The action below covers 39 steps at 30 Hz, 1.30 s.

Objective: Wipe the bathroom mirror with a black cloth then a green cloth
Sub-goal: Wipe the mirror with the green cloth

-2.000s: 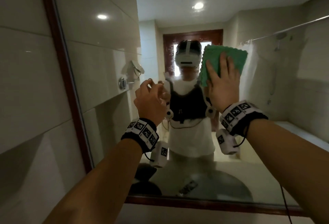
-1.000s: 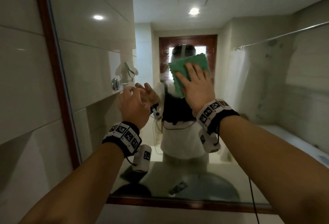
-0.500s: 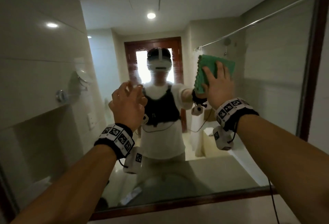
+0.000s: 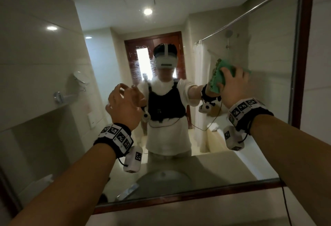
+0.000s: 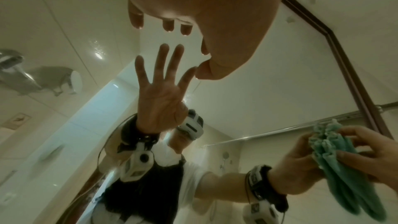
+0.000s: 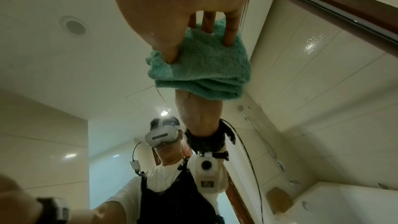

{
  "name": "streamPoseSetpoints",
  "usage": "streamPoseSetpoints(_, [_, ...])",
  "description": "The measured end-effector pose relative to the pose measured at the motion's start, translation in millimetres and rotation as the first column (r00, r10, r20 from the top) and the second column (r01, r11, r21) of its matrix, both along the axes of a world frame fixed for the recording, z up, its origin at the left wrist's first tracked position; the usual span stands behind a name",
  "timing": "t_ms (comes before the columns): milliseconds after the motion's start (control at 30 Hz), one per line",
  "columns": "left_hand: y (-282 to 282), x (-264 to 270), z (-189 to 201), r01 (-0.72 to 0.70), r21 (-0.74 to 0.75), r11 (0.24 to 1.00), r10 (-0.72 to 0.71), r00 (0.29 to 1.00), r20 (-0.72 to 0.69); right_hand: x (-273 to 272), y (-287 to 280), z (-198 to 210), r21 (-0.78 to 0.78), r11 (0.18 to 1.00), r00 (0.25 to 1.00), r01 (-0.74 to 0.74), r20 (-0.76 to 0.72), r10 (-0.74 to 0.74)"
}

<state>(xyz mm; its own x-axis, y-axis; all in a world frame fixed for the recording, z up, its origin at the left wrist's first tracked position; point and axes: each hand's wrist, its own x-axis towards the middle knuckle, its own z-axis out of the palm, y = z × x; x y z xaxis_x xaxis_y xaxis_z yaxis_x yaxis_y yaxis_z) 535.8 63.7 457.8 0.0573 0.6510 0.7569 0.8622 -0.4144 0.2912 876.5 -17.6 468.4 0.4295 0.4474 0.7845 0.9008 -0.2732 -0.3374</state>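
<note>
I'm on the green-cloth pass — my right hand (image 4: 232, 84) presses the folded cloth (image 6: 200, 67) flat against the mirror (image 4: 268, 64), near its right frame. My left hand (image 4: 125, 105) hovers spread, empty. Next I'd sweep toward unwiped glass — probably lower down.

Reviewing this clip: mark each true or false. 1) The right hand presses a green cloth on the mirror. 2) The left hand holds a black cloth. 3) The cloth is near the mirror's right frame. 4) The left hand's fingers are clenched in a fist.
1) True: the right hand presses the green cloth on the mirror.
2) False: the left hand holds nothing.
3) True: it is near the right frame.
4) False: they are loosely spread.
</note>
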Motion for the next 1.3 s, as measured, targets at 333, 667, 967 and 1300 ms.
streamPoseSetpoints(333, [-31,10,-13,0.201,-0.111,0.973,-0.206,0.978,-0.032,-8,-12,-24,-0.184,0.975,0.992,-0.122,-0.041,0.116])
streamPoseSetpoints(667, [-54,11,-27,0.525,-0.416,0.743,-0.53,0.841,0.114,-107,-16,-59,-0.159,0.79,0.796,-0.592,0.041,0.604])
streamPoseSetpoints(967, [-67,-42,-53,0.721,-0.541,0.432,-0.331,0.685,0.649,-217,-11,-84,-0.213,0.51,0.534,-0.834,-0.078,0.842])
streamPoseSetpoints(1300, [-70,-170,-129,0.587,-0.59,0.555,0.075,0.671,0.738,-335,18,-145,-0.2,0.07,0.176,-0.977,-0.578,0.797])
